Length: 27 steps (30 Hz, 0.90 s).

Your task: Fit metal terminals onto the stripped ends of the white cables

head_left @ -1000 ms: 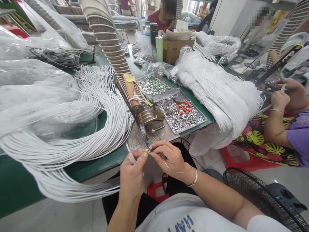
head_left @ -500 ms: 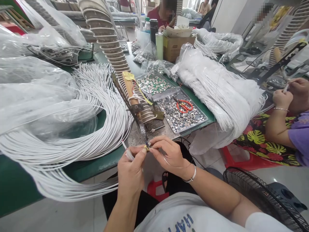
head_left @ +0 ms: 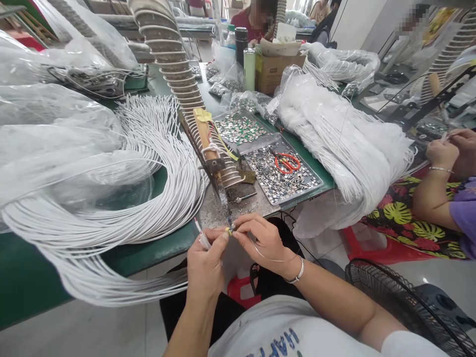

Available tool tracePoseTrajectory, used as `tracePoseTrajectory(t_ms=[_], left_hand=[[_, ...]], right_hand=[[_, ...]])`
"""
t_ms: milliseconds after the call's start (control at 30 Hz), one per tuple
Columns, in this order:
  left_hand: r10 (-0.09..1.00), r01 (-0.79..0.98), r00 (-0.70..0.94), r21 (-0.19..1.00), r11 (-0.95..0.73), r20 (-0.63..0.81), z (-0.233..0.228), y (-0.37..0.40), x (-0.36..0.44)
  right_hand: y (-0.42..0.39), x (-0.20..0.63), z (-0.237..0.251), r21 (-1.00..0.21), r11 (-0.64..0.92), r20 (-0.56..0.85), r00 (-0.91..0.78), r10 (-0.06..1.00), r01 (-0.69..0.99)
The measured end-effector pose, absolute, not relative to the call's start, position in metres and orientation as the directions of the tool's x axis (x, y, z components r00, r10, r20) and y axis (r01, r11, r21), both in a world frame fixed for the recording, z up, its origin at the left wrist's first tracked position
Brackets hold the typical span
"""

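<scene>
White cable end sits pinched in your left hand, just off the near edge of the green table, its tip brought to a tiny yellowish part at your fingertips. Your right hand closes on that same part from the other side, with a thin solder wire looping under its wrist. Right above both hands the soldering iron slants down on its stand, its tip touching the part. Left of you lies a fanned bundle of white cables; beyond the iron a tray of small metal pieces carries red scissors. A co-worker's hands work at far right
</scene>
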<state>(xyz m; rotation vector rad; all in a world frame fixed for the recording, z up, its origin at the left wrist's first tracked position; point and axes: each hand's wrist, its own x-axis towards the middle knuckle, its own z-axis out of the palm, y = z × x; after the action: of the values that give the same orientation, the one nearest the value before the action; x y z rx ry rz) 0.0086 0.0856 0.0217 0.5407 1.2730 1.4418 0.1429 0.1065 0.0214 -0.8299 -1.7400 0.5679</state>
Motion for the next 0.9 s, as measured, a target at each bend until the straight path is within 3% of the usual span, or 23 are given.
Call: tracePoseTrajectory(t_ms=[233, 467, 567, 733, 800, 900], left_hand=[[0.915, -0.358, -0.275, 0.915, 0.187, -0.295, 0.011, 0.075, 0.003], [0.913, -0.267, -0.181, 0.912, 0.312, -0.365, -0.007, 0.054, -0.001], [0.902, -0.202, -0.086, 0.894, 0.4, -0.423, -0.019, 0.039, -0.004], [0.864, -0.15, -0.151, 0.875, 0.46, -0.48, -0.03, 0.012, -0.008], [0.847, -0.141, -0.109, 0.851, 0.505, -0.52, -0.032, 0.003, -0.007], [0.847, -0.085, -0.011, 0.844, 0.529, -0.532, -0.034, -0.003, -0.004]], right_hand=[[0.102, 0.147, 0.023, -0.807, 0.565, 0.54, -0.173, 0.824, 0.17], [0.09, 0.155, 0.009, -0.881, 0.409, 0.324, -0.324, 0.889, 0.24], [0.084, 0.172, -0.002, -0.856, 0.381, 0.25, -0.365, 0.897, 0.35], [0.075, 0.21, -0.021, -0.674, 0.338, -0.056, -0.501, 0.864, 0.657], [0.069, 0.213, -0.023, -0.699, 0.336, -0.063, -0.522, 0.85, 0.631], [0.058, 0.196, -0.018, -0.847, 0.309, 0.015, -0.561, 0.828, 0.433]])
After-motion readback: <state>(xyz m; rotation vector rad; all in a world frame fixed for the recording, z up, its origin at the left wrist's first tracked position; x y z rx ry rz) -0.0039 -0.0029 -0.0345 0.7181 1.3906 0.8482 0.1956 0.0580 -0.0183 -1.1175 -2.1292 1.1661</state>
